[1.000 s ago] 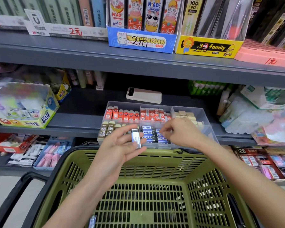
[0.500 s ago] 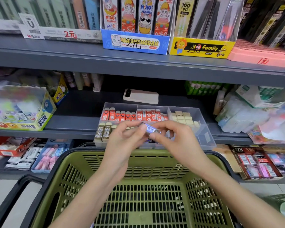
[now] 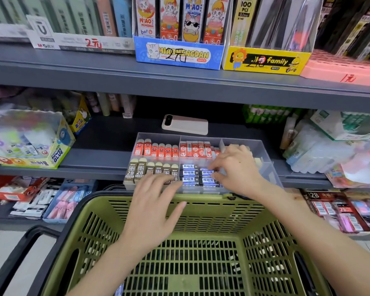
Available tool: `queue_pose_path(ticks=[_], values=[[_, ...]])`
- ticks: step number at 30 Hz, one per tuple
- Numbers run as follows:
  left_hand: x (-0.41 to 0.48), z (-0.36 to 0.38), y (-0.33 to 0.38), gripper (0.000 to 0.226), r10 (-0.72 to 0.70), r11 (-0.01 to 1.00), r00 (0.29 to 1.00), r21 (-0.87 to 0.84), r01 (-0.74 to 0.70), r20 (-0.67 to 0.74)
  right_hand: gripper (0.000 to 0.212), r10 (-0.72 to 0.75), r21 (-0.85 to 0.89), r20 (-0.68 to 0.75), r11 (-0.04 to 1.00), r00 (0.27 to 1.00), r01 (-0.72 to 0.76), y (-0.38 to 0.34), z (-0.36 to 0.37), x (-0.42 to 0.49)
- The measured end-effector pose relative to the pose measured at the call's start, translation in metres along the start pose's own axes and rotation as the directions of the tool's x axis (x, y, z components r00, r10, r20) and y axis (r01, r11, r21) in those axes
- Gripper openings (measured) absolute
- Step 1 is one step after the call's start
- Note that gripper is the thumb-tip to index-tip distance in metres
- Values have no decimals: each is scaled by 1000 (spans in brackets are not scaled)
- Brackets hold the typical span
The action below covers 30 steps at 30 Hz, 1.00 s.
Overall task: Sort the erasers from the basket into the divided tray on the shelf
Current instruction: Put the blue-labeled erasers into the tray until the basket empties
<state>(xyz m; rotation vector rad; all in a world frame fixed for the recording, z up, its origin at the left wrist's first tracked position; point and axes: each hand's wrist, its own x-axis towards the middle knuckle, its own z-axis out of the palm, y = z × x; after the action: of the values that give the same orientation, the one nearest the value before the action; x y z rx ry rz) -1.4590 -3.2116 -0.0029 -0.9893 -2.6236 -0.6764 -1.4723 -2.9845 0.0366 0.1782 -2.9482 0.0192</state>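
The clear divided tray [image 3: 267, 161] sits on the middle shelf. It holds red erasers [image 3: 156, 149] in the back compartments, brown 2B erasers [image 3: 137, 170] at front left and blue-and-white erasers [image 3: 189, 174] at front middle. My right hand [image 3: 237, 169] reaches into the front middle compartment and pinches a blue-and-white eraser [image 3: 207, 173] between thumb and fingers, down among the others. My left hand [image 3: 156, 210] hovers flat and holds nothing, fingers spread, over the far rim of the green basket [image 3: 90, 210]. My right hand hides most of the tray's right compartments.
A white phone [image 3: 185, 124] lies on the shelf behind the tray. A glue display box [image 3: 30, 144] stands at the left and plastic-wrapped packs [image 3: 320, 150] at the right. The shelf above carries cartoon boxes [image 3: 177, 52]. The basket has black handles [image 3: 19, 253].
The blue-and-white eraser passed from my left hand to my right. My right hand carried it forward into the tray's front middle compartment. My left hand opened and dropped toward the basket rim.
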Motion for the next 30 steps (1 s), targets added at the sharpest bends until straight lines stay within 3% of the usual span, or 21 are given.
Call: queue_pose_path(ticks=[6,8,12,14,16,18,20,23,26,28,30], values=[[-1,2,-3,36,23,999,999,40,-24,23,22,-47,-43,-4,998,999,46,0,3,-7],[-2,0,-2,35,31,999,1000,27,-31,3,22,-46,-34,-84,998,995,44,-6,-2,-13],[-10,-12,-5,30,61,998,997,13,-60,-57,18,-5,353,-341,926,940,134,-36,-13,-47],[-22,-22,-11,27,68,997,994,27,-66,-86,22,-11,575,-232,805,973,146,-58,-4,-74],[-38,-31,-18,26,60,997,993,48,-56,-103,22,-77,686,57,728,995,18,-80,19,-101],[-56,-41,-24,26,31,998,995,57,-26,-94,32,-200,618,391,780,898,-96,-100,54,-126],[-73,-49,-28,28,-4,998,997,57,8,-72,47,-307,524,575,850,759,-53,-114,94,-150],[-94,-59,-33,32,-61,997,998,48,62,-23,78,-418,424,668,894,615,147,-124,141,-178],[-110,-63,-34,35,-118,993,993,19,117,13,95,-477,376,671,879,567,294,-129,168,-191],[-116,-64,-32,36,-150,989,989,-7,150,18,92,-528,375,634,849,566,372,-130,177,-190],[-120,-64,-31,35,-186,982,982,-42,186,21,74,-580,386,572,814,580,433,-131,182,-184]])
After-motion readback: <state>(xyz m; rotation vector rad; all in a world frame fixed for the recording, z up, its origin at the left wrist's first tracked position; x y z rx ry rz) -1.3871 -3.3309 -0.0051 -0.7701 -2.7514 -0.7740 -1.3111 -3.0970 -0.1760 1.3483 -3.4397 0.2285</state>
